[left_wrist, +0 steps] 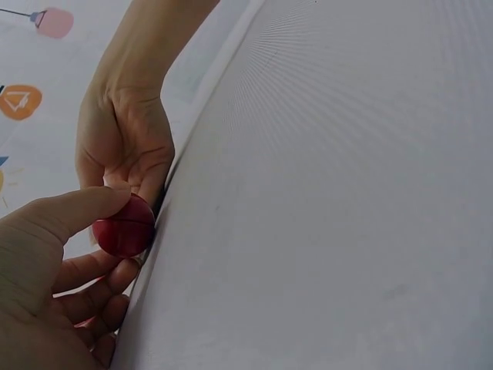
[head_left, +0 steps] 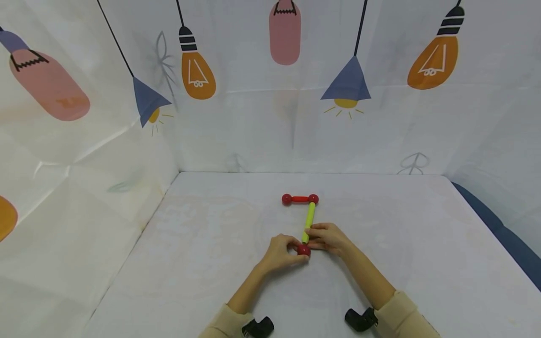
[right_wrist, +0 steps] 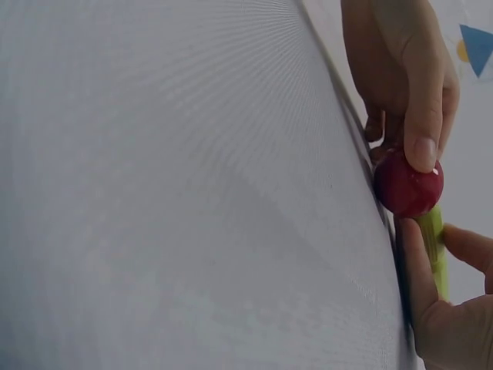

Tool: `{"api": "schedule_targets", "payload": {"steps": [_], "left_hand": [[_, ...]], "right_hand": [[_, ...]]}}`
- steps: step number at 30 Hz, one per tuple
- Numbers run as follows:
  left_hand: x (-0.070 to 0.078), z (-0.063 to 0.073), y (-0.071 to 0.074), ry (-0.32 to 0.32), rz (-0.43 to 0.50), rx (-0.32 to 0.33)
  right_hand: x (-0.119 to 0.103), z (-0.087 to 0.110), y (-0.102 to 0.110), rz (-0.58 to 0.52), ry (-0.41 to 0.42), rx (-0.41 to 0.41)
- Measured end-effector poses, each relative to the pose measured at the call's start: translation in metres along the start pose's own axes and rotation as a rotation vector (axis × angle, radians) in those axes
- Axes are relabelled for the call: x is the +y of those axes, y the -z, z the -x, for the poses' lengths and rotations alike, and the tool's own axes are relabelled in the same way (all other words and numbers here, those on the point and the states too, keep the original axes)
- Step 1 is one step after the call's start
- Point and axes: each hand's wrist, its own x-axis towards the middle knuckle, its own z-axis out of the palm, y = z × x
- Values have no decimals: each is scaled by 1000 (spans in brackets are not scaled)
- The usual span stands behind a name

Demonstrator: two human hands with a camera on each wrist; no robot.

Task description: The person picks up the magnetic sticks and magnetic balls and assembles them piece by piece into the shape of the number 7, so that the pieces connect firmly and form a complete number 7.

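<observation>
My left hand (head_left: pixel 281 253) pinches a red ball (head_left: pixel 304 250) between thumb and fingers, low over the white table. With the right hand (head_left: pixel 328 238) I grip the near end of a yellow-green rod (head_left: pixel 309 220) between thumb and fingers. The rod's near end meets the held ball, and its far end meets another red ball (head_left: pixel 313 199). A short red rod (head_left: pixel 300 199) joins that ball to a third red ball (head_left: pixel 286 199) on its left. In the right wrist view the rod (right_wrist: pixel 434 247) runs up against the ball (right_wrist: pixel 409 183).
The white table (head_left: pixel 211 225) ends at a white hanging sheet (head_left: pixel 253 131) printed with lamps and bulbs. Dark blue fabric (head_left: pixel 503 230) shows beyond the right edge. Black wrist devices (head_left: pixel 360 320) sit at both cream sleeves (head_left: pixel 401 314).
</observation>
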Motion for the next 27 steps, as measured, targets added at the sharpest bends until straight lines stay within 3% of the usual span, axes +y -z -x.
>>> {"api": "schedule_targets", "payload": {"steps": [17,22,27], "left_hand": [[-2,-1,0,-1,20,11],[-3,0,-1,-29,32,29],[-4,0,-1,-37,48,33]], "right_hand": [[0,0,-1,51,-20,45],[3,2,-1,48,7,45],[3,5,-1,112,63,57]]}}
